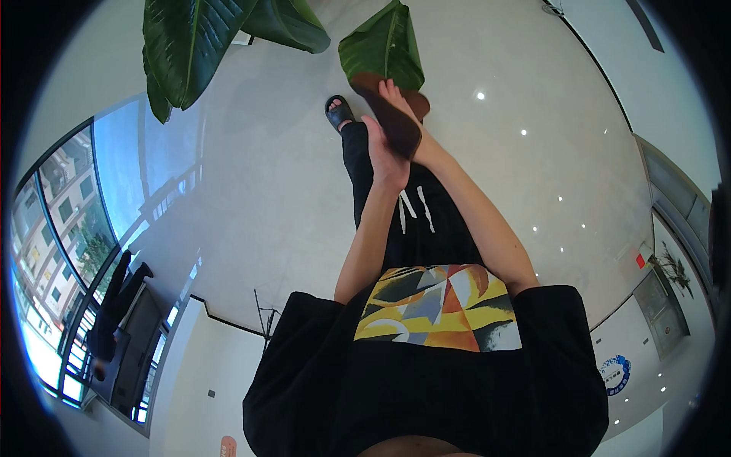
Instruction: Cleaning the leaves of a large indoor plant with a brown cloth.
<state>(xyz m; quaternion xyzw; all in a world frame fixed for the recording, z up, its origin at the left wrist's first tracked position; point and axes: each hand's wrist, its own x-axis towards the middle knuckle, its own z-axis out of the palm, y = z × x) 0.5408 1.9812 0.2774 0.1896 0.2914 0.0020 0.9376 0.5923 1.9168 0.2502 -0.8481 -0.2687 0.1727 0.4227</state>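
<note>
Dark-brown soft cloth [397,129] against broad green leaf [384,52]; left hand [390,165], right hand [404,105] touch cloth; whether clamped, cannot tell.

Materials and finish

Brown cloth [399,126]: matt, soft-looking textile. Green leaf [385,46] behind it: smooth, waxy sheen. Floor [502,152]: smooth, glossy, reflective. Black T-shirt [426,388]: matt fabric, smooth printed panel [442,308]. Black trousers [438,244]: matt cloth. 1 black sandal [339,116]: smooth, rubber-like. Window [70,209]: clear glass.

The cloth [398,133] is before the leaf [387,47], right of other leaves [190,49].
</note>
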